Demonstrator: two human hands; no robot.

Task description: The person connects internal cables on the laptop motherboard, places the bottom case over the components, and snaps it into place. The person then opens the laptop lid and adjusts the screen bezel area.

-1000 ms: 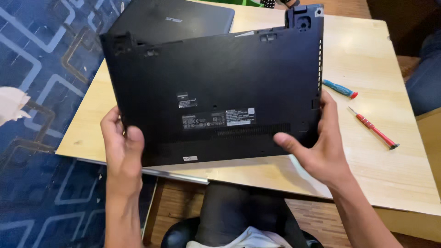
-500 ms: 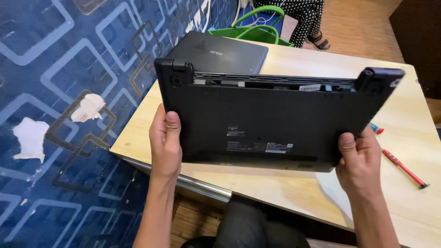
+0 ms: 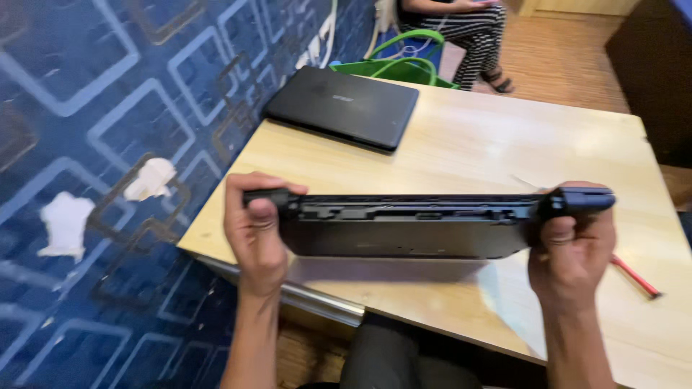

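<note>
I hold a black laptop (image 3: 411, 227) above the wooden table (image 3: 490, 144), tipped so that its hinge edge faces me. My left hand (image 3: 254, 234) grips its left end, fingers curled over the top. My right hand (image 3: 571, 252) grips its right end, beside the hinge block. A second black laptop (image 3: 342, 106), lid shut, lies flat at the table's far left corner.
A red screwdriver (image 3: 634, 276) lies on the table just right of my right hand. A green bag (image 3: 404, 61) stands past the far edge, with a seated person (image 3: 461, 29) behind it. A blue patterned wall (image 3: 94, 144) runs along the left. My knees are under the table's near edge.
The laptop has been tilted from showing its flat underside to nearly edge-on. My view has lifted, bringing the far laptop, bag and person into sight.
</note>
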